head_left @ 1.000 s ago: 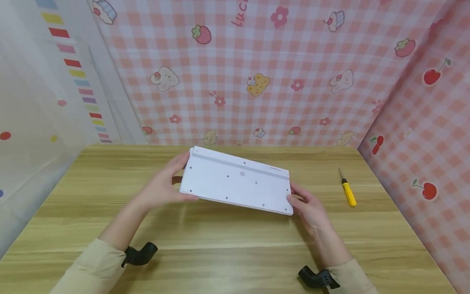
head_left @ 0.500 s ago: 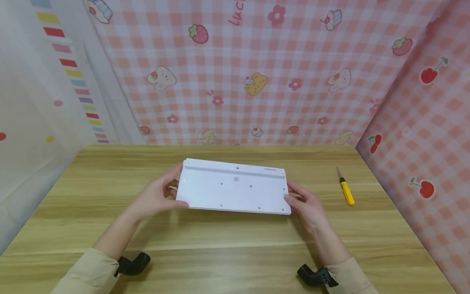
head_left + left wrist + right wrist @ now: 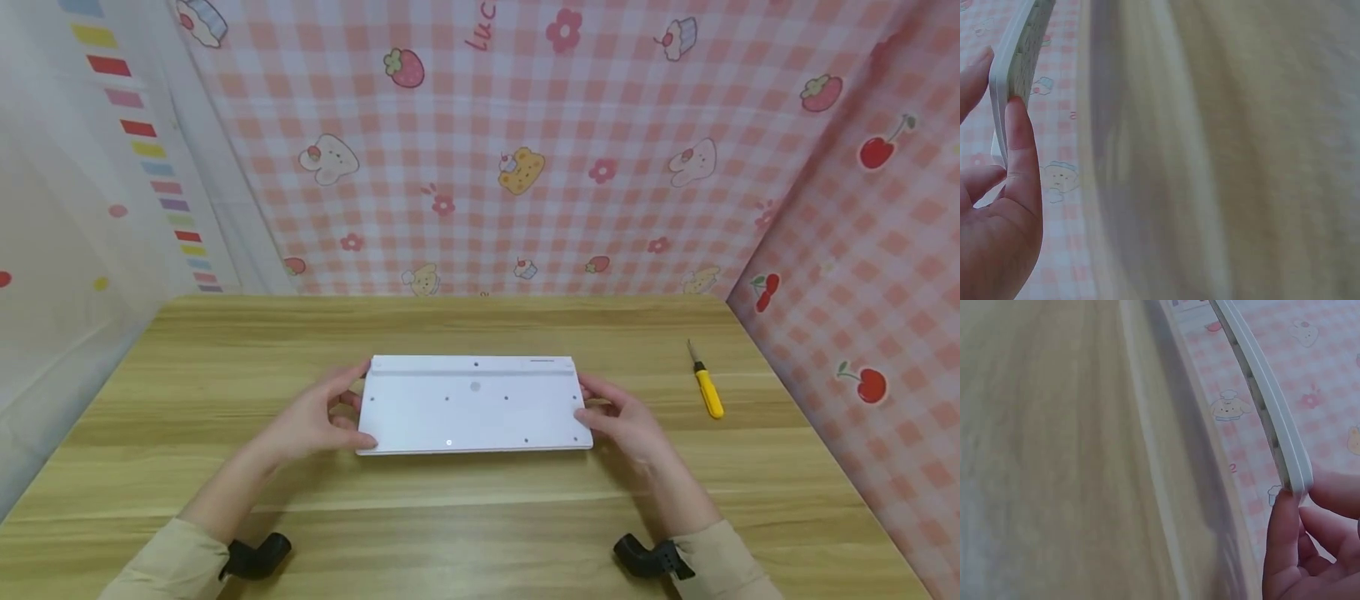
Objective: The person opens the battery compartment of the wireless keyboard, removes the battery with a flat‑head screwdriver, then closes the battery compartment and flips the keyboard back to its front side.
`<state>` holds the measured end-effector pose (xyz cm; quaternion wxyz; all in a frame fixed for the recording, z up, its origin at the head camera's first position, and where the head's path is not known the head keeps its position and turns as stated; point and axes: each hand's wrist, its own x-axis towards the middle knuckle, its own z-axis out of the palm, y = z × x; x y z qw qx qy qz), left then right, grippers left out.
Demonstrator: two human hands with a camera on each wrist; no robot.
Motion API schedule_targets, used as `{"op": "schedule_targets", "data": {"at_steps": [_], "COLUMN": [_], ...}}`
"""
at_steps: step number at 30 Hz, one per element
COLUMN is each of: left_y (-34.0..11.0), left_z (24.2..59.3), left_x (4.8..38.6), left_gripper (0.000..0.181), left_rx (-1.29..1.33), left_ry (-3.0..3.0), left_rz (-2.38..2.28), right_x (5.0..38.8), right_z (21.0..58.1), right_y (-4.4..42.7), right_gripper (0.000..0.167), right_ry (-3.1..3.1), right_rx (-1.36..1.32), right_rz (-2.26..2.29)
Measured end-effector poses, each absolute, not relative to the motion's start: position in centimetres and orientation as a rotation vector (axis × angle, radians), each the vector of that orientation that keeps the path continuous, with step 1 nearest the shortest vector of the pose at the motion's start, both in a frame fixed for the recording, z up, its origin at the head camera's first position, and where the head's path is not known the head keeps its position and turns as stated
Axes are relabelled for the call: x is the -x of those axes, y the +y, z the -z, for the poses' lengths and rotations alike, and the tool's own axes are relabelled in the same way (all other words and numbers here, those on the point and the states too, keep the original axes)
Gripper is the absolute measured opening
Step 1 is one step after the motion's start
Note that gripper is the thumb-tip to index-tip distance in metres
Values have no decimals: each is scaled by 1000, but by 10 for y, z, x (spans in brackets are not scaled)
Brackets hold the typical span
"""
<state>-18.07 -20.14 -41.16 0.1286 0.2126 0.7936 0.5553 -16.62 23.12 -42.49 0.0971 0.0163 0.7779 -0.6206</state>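
Observation:
A white keyboard is held with its screw-dotted underside up, just over the table. Its keys face down, and the wrist views show a row of them along the edge. My left hand grips the left end, thumb on the near corner and fingers beneath. At the opposite end, my right hand pinches the keyboard between thumb and fingers. In the left wrist view the keyboard's end sits between thumb and fingers. The right wrist view has the other corner pinched likewise.
A screwdriver with a yellow handle lies on the right of the wooden table, its tip pointing away. Patterned cloth hangs behind the table and along both sides. Black wrist mounts sit at both sleeves.
The keyboard has come down and nearer, and its slant has levelled out. Both hands still hold its ends; the left one has dropped with it. The screwdriver has stayed put.

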Motion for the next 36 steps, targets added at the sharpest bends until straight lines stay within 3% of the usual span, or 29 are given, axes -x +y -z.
{"op": "schedule_targets", "data": {"at_steps": [17, 36], "left_y": [-206, -206], "left_z": [435, 440], "left_x": [173, 172], "left_gripper": [104, 101], "left_rx": [-603, -576], "left_ry": [2325, 2352], "left_rz": [-1527, -1509], "right_x": [167, 164], "right_z": [436, 439], "right_y": [240, 238], "right_gripper": [71, 69], "right_ry": [2272, 2437], "right_rx": [240, 267], "right_rz": [1646, 1525]}}
